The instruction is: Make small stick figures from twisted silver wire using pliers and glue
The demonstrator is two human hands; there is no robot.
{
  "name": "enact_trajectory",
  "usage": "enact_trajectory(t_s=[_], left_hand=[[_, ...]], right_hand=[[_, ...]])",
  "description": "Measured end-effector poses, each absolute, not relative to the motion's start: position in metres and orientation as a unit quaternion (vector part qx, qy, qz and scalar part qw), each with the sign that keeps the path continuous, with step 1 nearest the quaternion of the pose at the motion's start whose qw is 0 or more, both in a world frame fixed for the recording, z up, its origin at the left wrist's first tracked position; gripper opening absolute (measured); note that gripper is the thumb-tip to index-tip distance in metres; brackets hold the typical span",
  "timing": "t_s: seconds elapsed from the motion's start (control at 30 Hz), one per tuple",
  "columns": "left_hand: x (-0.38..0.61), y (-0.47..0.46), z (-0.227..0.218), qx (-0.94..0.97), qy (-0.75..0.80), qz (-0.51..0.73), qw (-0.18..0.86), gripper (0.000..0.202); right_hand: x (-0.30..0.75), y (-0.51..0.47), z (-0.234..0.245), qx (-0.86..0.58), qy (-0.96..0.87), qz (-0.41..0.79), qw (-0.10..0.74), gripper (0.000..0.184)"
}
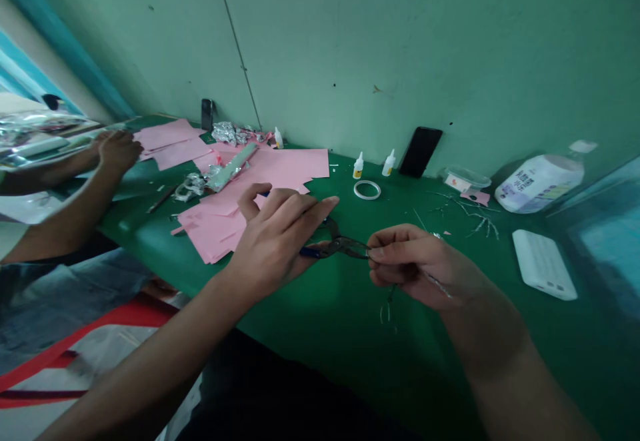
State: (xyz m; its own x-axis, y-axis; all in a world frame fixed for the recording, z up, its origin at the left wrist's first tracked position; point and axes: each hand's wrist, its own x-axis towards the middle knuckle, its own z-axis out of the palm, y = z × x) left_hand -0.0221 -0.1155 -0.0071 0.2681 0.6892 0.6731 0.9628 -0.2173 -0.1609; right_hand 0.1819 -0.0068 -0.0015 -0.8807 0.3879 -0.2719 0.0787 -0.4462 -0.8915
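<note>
The left hand [273, 244] grips blue-handled pliers [345, 246], its fingers [295, 204] closed around the handles. At the pliers' nose, the right hand [413, 268] pinches a thin silver wire [439, 286], its fingers [385, 258] shut tight against the tip, while the wire trails back along the hand. Both hands are raised above a green counter [350, 321]. Small wire scraps [467, 209] lie to the right, near a white power bank [543, 264] and a large plastic bottle [540, 182]. Beyond the pliers are a white tape ring [367, 190], small glue bottles [358, 166] and a black phone [420, 151] propped against the wall [325, 48]. Pink paper sheets [255, 178] and crumpled foil [225, 133] cover the left end, where a co-worker's hand [119, 151] rests just beside the paper.
</note>
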Motion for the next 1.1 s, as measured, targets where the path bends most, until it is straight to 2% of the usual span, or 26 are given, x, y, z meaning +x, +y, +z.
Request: enact_trajectory(t_s=[0.17,0.43,0.67,1.0,1.1], left_hand=[[-0.023,-0.114,-0.010,-0.749,-0.556,-0.247,0.263,0.047],[-0.024,-0.114,-0.014,-0.752,-0.577,-0.252,0.195,0.051],[-0.021,-0.115,-0.017,-0.752,-0.577,-0.265,0.175,0.059],[-0.022,-0.114,-0.015,-0.727,-0.571,-0.259,0.280,0.060],[-0.023,-0.116,-0.015,-0.721,-0.566,-0.257,0.306,0.059]], right_hand=[[0.182,-0.007,-0.002,-0.228,-0.527,0.813,0.096,0.016],[0.184,-0.008,-0.002,-0.226,-0.579,0.768,0.154,0.017],[0.183,-0.006,-0.003,-0.209,-0.532,0.810,0.131,0.017],[0.178,-0.009,-0.003,-0.213,-0.416,0.880,0.081,0.011],[0.177,-0.009,-0.005,-0.212,-0.398,0.890,0.073,0.017]])
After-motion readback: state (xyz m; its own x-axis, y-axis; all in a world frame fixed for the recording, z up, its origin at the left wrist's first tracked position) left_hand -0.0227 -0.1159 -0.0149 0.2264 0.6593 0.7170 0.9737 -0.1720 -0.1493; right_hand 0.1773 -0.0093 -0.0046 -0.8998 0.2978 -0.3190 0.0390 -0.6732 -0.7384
